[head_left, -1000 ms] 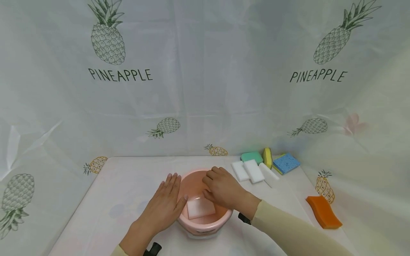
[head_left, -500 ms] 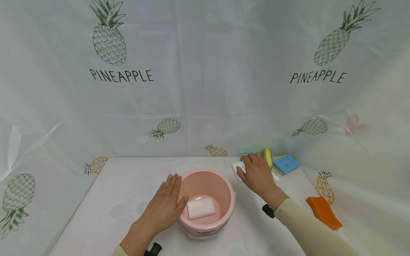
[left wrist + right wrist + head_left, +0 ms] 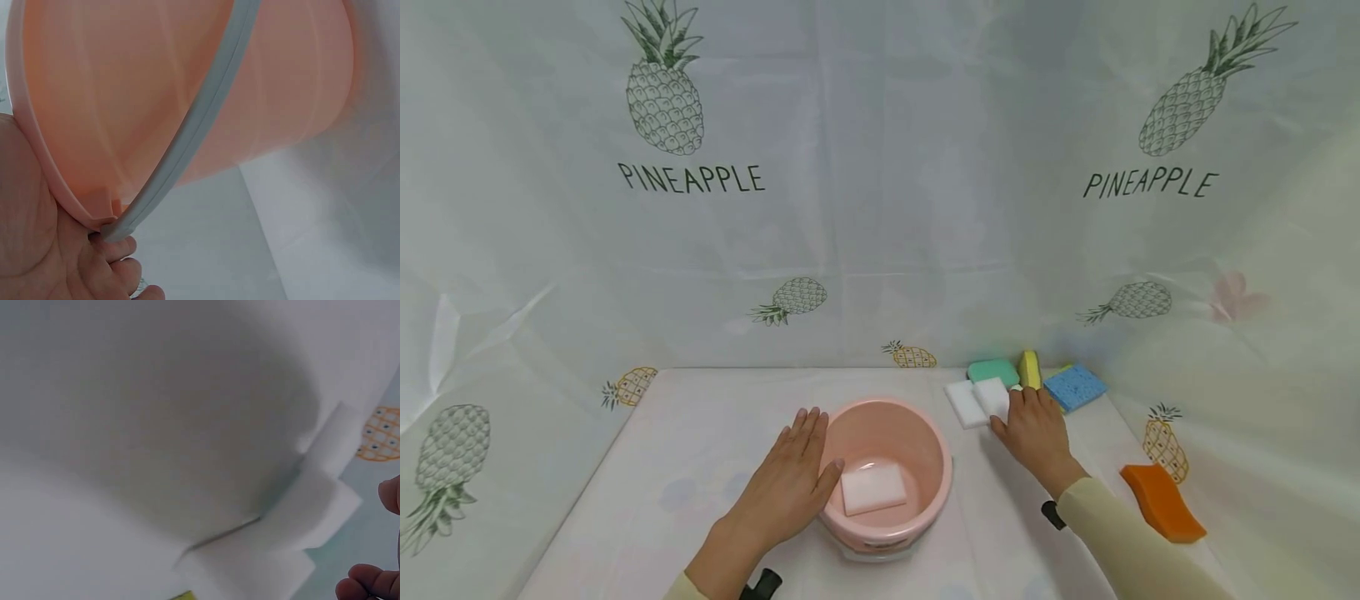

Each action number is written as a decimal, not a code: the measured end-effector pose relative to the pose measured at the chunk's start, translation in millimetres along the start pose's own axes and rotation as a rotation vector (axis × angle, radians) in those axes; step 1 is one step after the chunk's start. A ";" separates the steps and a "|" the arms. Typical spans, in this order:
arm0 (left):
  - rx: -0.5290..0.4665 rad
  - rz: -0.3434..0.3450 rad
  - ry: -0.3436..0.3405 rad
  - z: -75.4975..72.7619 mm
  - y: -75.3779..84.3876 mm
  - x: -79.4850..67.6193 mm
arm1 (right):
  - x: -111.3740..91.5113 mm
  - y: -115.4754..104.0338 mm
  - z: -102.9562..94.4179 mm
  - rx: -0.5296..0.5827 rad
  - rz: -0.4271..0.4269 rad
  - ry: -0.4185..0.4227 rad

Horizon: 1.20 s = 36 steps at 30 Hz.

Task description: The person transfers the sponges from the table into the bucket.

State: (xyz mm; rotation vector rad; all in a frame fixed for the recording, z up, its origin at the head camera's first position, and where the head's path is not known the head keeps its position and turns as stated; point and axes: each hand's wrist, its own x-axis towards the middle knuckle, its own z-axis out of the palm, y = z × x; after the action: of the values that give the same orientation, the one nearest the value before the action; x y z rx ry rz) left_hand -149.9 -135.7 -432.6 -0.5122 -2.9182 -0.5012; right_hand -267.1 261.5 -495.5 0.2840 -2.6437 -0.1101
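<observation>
With fingers straight, my left hand (image 3: 786, 479) rests against the left rim of a pink bucket (image 3: 917, 512). In the left wrist view its palm (image 3: 37, 231) lies along the rim, fingertips by the end of the grey handle (image 3: 187, 131). A white sponge (image 3: 872, 487) lies inside on the bucket's bottom. My right hand (image 3: 1036, 432) hovers at the white sponges, its thumb and fingers apart and nothing between them. Two white sponges (image 3: 966, 403) show left of it, and it mostly covers a third. All three white sponges (image 3: 306, 509) appear in the right wrist view.
Behind the white sponges, along the back curtain, are a green sponge (image 3: 994, 371), a yellow sponge (image 3: 1029, 369) and a blue sponge (image 3: 1075, 387). An orange sponge (image 3: 1163, 504) lies at the table's right edge. A pineapple-print curtain (image 3: 880, 208) rises behind the table.
My right hand has left the bucket's inside and moved right, over the white sponges to the rightmost one. My left hand has stayed on the rim.
</observation>
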 end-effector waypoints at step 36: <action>0.011 -0.011 -0.003 0.2 0.2 0.2 | -3.2 3.0 36.6 0.005 0.153 -0.230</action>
State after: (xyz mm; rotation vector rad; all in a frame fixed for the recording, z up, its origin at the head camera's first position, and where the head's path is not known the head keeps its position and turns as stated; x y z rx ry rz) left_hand -150.0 -135.4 -432.7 -0.4962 -2.9260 -0.4864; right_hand -282.0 266.1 -528.9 0.0730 -2.8829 -0.0901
